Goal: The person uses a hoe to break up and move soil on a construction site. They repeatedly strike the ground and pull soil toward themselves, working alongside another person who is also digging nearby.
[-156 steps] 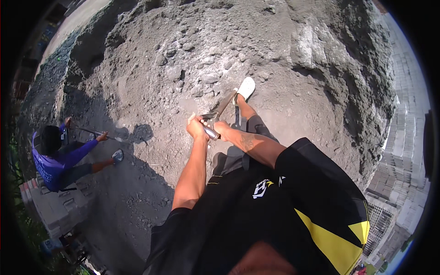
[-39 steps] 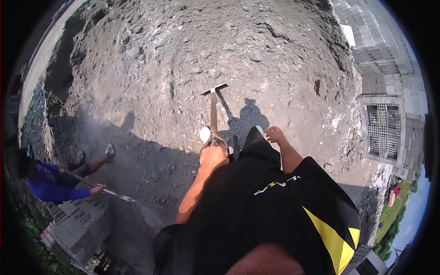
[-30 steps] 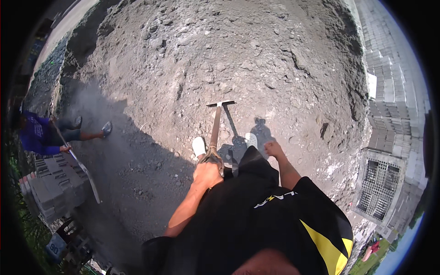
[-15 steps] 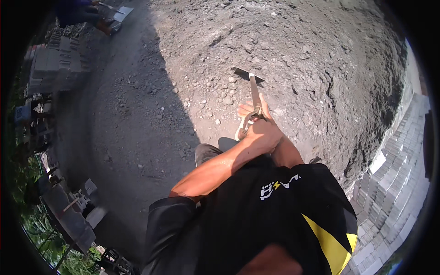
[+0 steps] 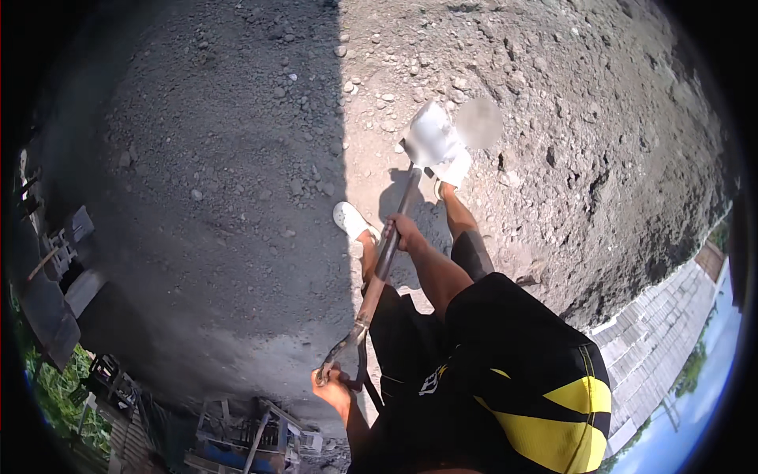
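Observation:
I hold a shovel aslant across the front of my body. Its bright metal blade (image 5: 433, 136) is out ahead over the stony ground, close to my right shoe, and glare hides what, if anything, lies on it. Around the brown shaft (image 5: 387, 257), about midway, my right hand (image 5: 404, 231) is closed. Low on the left, my left hand (image 5: 332, 387) is wrapped round the grip at the shaft's end, its fingers partly hidden. A white clog (image 5: 349, 220) on my left foot stands on the shadow's edge.
A large heap of grey soil and stones (image 5: 600, 150) rises on the right. Beyond it are stacked grey blocks (image 5: 659, 332). Loose stones (image 5: 387, 99) lie ahead. Wooden frames and clutter (image 5: 245, 434) stand at the lower left, with green plants (image 5: 83, 387) beside them.
My view has turned left. The hands have spread apart along the shovel, the left one drawn back low to the left. The blade now shows its broad face. The other person has left view.

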Demonstrator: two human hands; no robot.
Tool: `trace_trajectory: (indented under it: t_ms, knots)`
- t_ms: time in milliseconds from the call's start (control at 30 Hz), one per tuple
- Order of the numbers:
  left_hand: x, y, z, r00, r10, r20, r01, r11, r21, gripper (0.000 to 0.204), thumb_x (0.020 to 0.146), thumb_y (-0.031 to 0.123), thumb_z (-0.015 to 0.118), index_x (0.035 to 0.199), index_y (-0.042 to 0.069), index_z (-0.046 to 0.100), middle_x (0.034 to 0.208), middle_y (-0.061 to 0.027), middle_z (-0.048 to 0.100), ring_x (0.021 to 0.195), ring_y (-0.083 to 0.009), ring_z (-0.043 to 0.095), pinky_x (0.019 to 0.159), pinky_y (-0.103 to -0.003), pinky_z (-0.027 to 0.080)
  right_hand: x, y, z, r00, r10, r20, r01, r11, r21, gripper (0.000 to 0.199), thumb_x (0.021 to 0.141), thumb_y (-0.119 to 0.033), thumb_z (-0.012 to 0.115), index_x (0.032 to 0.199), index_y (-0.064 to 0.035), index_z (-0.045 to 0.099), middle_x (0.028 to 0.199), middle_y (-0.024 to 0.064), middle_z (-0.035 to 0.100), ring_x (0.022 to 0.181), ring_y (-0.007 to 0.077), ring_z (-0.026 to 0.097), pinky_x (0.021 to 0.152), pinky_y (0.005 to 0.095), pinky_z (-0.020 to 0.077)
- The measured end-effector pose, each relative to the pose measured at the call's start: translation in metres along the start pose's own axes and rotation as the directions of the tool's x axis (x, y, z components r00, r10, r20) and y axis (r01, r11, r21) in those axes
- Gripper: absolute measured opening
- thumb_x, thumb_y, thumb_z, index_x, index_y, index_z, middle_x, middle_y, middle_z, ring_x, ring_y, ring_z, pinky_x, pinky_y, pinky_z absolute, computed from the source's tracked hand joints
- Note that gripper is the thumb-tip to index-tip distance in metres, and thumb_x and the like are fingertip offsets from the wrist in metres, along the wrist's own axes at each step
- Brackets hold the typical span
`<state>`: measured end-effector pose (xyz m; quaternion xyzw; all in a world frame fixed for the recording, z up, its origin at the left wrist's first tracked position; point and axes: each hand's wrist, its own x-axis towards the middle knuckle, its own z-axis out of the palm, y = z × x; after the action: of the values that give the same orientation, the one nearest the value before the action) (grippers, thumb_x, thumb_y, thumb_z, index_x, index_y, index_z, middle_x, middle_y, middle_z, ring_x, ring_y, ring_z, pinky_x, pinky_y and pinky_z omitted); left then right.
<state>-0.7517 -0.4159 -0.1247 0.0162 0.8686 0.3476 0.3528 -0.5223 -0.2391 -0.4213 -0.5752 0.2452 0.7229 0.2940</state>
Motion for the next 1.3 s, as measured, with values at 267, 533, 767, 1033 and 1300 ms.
trace_trajectory:
  t_ms: [267, 533, 767, 1033, 1300]
  knots:
    - [0.131, -0.013, -0.064, 0.962, -0.111, -0.249, 0.148, 0.979, 0.138, 0.009, 0.063, 0.000, 0.055, 0.069, 0.005, 0.050, 0.052, -0.0008, 0.039, 0.039, -0.0088, 0.035, 0.034, -0.023, 0.031, 0.150, 0.169, 0.029, 0.975, 0.058, -0.214, -0.104, 0.972, -0.213, 0.009, 0.076, -0.011, 0.058, 0.080, -0.0063, 0.051, 0.064, 0.0053, 0.050, 0.056, 0.0203, 0.053, 0.051, 0.0335, 0.0475]
    - [0.146, 0.048, 0.229, 0.979, -0.101, 0.175, 0.114, 0.991, -0.067, 0.011, 0.070, 0.001, 0.052, 0.069, 0.005, 0.041, 0.054, -0.0039, 0.041, 0.040, -0.0119, 0.038, 0.038, -0.025, 0.034, 0.182, -0.149, 0.052, 0.982, -0.170, -0.081, 0.171, 0.985, 0.005, 0.007, 0.079, -0.005, 0.051, 0.072, -0.0031, 0.048, 0.059, 0.0053, 0.046, 0.048, 0.0177, 0.048, 0.047, 0.0305, 0.0446]
    - [0.052, 0.008, 0.397, 0.933, -0.083, 0.350, 0.149, 0.975, -0.165, 0.008, 0.070, -0.007, 0.053, 0.070, -0.001, 0.048, 0.057, -0.0069, 0.051, 0.040, -0.0128, 0.047, 0.037, -0.025, 0.037, 0.188, -0.373, -0.068, 0.820, -0.506, -0.267, 0.419, 0.849, -0.321, 0.012, 0.078, -0.013, 0.054, 0.081, -0.0016, 0.052, 0.063, 0.0102, 0.053, 0.052, 0.0242, 0.053, 0.047, 0.0382, 0.0454]
    - [0.075, -0.119, 0.208, 0.919, -0.297, 0.260, 0.380, 0.845, -0.377, 0.012, 0.067, 0.001, 0.058, 0.068, 0.004, 0.047, 0.053, -0.0064, 0.046, 0.039, -0.0150, 0.046, 0.037, -0.026, 0.038, 0.108, -0.184, -0.019, 0.705, -0.636, -0.313, 0.307, 0.672, -0.674, 0.016, 0.080, -0.011, 0.053, 0.069, 0.0010, 0.052, 0.056, 0.0059, 0.047, 0.044, 0.0185, 0.044, 0.036, 0.0354, 0.0336]
    - [0.066, -0.148, 0.111, 0.587, -0.563, 0.582, 0.806, 0.338, -0.486, 0.013, 0.071, 0.007, 0.055, 0.065, 0.011, 0.044, 0.050, 0.0007, 0.039, 0.038, -0.0122, 0.041, 0.036, -0.027, 0.036, 0.018, -0.083, 0.114, 0.622, -0.782, 0.042, 0.246, 0.144, -0.958, 0.039, 0.072, -0.004, 0.060, 0.102, 0.0059, 0.037, 0.079, 0.0152, 0.051, 0.059, 0.0192, 0.053, 0.044, 0.0338, 0.0423]
